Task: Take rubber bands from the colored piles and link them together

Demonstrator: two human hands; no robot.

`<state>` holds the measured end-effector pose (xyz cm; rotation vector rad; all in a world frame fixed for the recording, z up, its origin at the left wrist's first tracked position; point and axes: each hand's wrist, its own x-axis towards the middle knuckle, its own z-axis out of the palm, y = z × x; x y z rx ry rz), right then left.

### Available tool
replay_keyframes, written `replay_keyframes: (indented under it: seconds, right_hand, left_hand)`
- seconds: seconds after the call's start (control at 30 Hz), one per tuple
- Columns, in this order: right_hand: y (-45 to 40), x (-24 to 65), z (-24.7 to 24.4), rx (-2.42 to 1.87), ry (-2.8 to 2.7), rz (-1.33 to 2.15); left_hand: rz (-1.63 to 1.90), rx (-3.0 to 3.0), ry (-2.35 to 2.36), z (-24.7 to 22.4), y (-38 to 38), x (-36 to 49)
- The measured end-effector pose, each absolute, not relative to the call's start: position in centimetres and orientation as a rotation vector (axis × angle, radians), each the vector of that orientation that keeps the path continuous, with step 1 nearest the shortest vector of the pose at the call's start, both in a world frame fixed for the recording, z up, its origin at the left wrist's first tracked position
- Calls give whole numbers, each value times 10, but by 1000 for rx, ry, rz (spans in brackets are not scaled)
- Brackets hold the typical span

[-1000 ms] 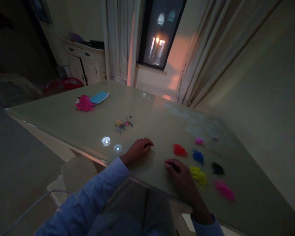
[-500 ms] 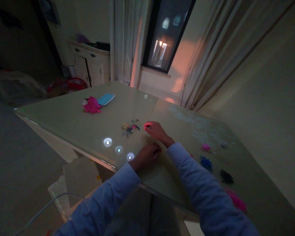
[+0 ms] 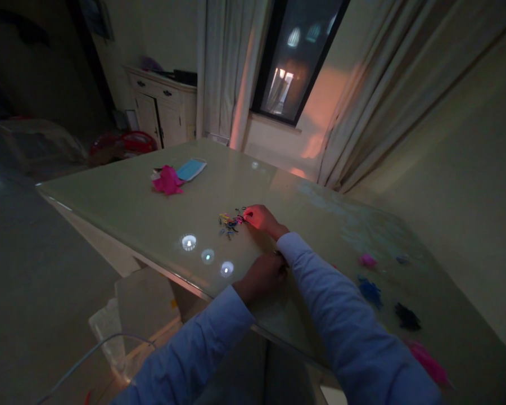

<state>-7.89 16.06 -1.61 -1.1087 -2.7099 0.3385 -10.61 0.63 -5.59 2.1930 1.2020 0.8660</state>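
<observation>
A loose pile of small, thin, coloured pieces (image 3: 231, 224) lies mid-table; yellow, blue, pink and black ones show, too small to name surely. At its right edge my right hand (image 3: 260, 218) is closed in a pinch, fingertips touching the pile. Whatever sits between those fingertips is hidden. Nearer me, my left hand (image 3: 266, 273) rests low over the table beside the right sleeve, its fingers curled closed. Its fingertips are in shadow, so any held thing cannot be made out.
On the glossy table (image 3: 122, 202) lie a pink crumpled piece (image 3: 167, 180) and a blue face mask (image 3: 191, 169). To the right are a blue bunch (image 3: 370, 292), a black bunch (image 3: 407, 316) and pink pieces (image 3: 428, 361). A cabinet (image 3: 168, 115) stands behind.
My right hand has moved left and now reaches the pile's edge. The left hand has shifted slightly right, its fingers more curled. The whole view has turned a little left.
</observation>
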Motion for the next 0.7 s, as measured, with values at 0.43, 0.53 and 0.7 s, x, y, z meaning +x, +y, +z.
replay_keyframes:
  seconds: [0.43, 0.53, 0.7]
  right_hand:
    - [158, -81, -17, -1187, -2693, 354]
    - [155, -78, -16, -1167, -2662, 370]
    - [149, -71, -13, -1116, -2607, 436]
  left_hand:
    - [858, 2181, 1209, -61, 10, -105]
    - [864, 2169, 1184, -59, 10, -106]
    - [886, 2128, 1167, -54, 8, -108]
